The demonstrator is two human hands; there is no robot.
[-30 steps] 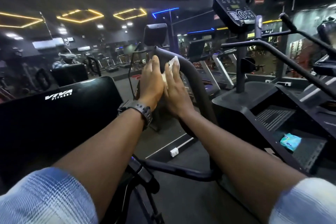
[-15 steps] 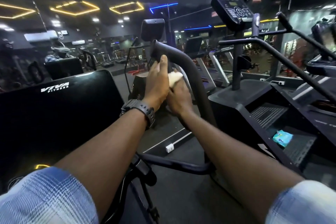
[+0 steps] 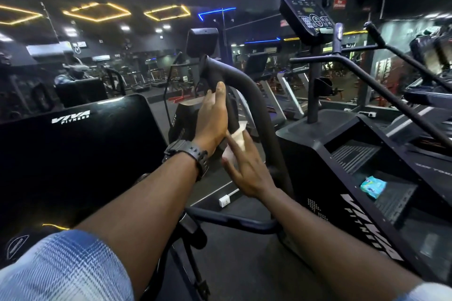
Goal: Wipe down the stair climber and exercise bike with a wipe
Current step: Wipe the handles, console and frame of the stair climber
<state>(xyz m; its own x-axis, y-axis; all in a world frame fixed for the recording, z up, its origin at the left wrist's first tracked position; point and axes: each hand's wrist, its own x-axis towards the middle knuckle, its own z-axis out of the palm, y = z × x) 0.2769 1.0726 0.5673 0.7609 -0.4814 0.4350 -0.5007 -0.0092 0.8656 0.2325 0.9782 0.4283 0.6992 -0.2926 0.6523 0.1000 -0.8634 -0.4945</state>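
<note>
Black curved handrail (image 3: 254, 95) runs up past both hands: left hand (image 3: 212, 120) flat, steadying it; just below, right hand (image 3: 247, 168) presses white wipe (image 3: 236, 139) with straight fingers; advise firm, overlapping downward strokes.

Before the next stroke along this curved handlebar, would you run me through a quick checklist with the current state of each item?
1. Wipe against the handlebar: ok, it lies on the lower part of the grip.
2. Right hand on the wipe: ok, straight fingers press it to the bar.
3. Left hand steadying the bar: ok, it rests along the grip, fingertips up.
4. Upper grip already wiped: cannot tell.
5. Spare wipes packet within sight: ok, it lies on a stair climber step.
6. Wipe still moist: cannot tell.
</note>
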